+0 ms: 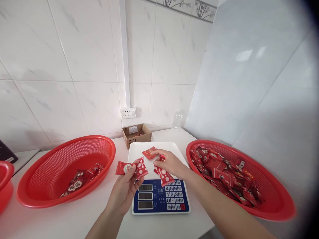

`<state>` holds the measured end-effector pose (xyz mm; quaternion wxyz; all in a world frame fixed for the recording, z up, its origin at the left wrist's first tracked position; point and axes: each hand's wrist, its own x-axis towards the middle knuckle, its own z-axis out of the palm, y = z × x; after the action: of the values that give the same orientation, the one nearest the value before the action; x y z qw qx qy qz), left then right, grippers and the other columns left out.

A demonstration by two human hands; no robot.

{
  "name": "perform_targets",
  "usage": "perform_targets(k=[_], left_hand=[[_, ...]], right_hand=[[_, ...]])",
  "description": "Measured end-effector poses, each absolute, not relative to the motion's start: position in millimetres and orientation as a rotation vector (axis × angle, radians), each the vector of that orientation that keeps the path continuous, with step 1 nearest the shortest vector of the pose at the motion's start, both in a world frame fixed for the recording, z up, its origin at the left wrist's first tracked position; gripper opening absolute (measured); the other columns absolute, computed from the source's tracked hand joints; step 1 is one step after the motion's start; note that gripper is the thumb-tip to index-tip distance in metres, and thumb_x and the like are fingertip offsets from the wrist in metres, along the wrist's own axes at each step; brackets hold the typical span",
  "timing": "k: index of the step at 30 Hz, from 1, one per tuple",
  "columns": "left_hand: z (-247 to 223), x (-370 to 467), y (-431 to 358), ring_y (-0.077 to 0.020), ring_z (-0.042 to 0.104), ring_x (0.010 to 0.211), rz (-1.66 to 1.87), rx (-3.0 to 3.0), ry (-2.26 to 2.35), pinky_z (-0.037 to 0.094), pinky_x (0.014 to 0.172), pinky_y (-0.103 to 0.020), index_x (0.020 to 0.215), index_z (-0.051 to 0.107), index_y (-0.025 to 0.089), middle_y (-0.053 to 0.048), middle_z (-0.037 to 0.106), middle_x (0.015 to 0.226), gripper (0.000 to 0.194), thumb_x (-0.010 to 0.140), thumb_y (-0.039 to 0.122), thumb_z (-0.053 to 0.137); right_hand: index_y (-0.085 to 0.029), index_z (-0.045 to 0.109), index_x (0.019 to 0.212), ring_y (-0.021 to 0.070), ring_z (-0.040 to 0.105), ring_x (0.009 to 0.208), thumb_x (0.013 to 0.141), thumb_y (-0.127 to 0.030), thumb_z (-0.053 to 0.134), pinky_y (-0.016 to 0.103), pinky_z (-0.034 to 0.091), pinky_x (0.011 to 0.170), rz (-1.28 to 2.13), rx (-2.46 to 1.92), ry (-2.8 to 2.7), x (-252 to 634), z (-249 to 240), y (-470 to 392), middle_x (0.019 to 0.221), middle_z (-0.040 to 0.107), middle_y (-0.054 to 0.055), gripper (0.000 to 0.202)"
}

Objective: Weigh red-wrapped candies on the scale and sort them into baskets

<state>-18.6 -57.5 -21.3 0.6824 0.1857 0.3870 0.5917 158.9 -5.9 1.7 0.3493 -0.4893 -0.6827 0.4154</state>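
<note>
Here are the hands, both busy above the scale (pixel 175 149)! The left hand (pixel 127 191) pinches two red packets: a labelled packet (pixel 127 168) and, right against it, a spotted packet (pixel 142 168). Over to the right hand (pixel 170 164), fingers drawn in tight on another dotted packet (pixel 163 175), which hangs down toward the keypad (pixel 174 196). Beyond them a loose packet (pixel 149 153) sits over the white pan, right by the right hand's fingertips (touching or just beside, I cannot tell). On the left flank, a red basket (pixel 42 172) carries a small cluster of packets (pixel 82 179); on the right, another basket (pixel 279 202) holds a big heap (pixel 224 172). Behind the scale, an open cardboard box (pixel 141 140) stands on the white surface (pixel 62 222), near a clear bottle (pixel 176 121) by the wall (pixel 94 103).
</note>
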Motion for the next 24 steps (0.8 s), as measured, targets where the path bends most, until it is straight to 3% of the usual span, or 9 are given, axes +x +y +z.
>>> perform_targets(k=[6, 10, 17, 24], left_hand=[[-13.2, -28.3, -68.7, -0.0144, 0.067, 0.078, 1.352, 0.42, 0.88, 0.06, 0.062, -0.025, 0.098, 0.067, 0.014, -0.008, 0.067, 0.101, 0.016, 0.085, 0.013, 0.057], [-12.4, -35.2, -75.7, -0.0149, 0.067, 0.079, 1.336, 0.425, 0.904, 0.06, 0.061, -0.026, 0.102, 0.067, 0.015, -0.009, 0.067, 0.102, 0.019, 0.087, 0.013, 0.055], [-14.0, -41.1, -80.1, -0.0139, 0.067, 0.079, 1.313, 0.419, 0.927, 0.059, 0.061, -0.024, 0.105, 0.066, 0.016, -0.009, 0.067, 0.105, 0.021, 0.088, 0.012, 0.054], [-19.9, -35.3, -88.4, -0.0142, 0.066, 0.078, 1.239, 0.423, 0.966, 0.059, 0.06, -0.025, 0.105, 0.066, 0.015, -0.008, 0.067, 0.099, 0.021, 0.086, 0.013, 0.056]], right_hand=[[-0.018, 0.057, 0.109, 0.0181, 0.061, 0.097, 0.087, -0.022, 0.04, 0.034, 0.049, 0.083, 0.824, -1.451, -1.709, 162.8, -25.6, 26.4, 0.114, 0.062, 0.008, 0.029], [-0.017, 0.061, 0.107, 0.0196, 0.057, 0.106, 0.084, -0.016, 0.044, 0.035, 0.041, 0.093, 0.704, -1.475, -1.868, 165.5, -33.1, 22.5, 0.115, 0.062, 0.009, 0.029], [-0.021, 0.067, 0.101, 0.0227, 0.056, 0.103, 0.079, -0.007, 0.047, 0.038, 0.04, 0.092, 0.481, -1.558, -2.079, 189.5, -40.3, 6.6, 0.107, 0.065, 0.007, 0.033], [-0.023, 0.071, 0.091, 0.0244, 0.053, 0.096, 0.081, -0.023, 0.057, 0.038, 0.04, 0.086, 0.326, -1.519, -2.235, 188.1, -35.9, -8.5, 0.096, 0.066, 0.007, 0.018]])
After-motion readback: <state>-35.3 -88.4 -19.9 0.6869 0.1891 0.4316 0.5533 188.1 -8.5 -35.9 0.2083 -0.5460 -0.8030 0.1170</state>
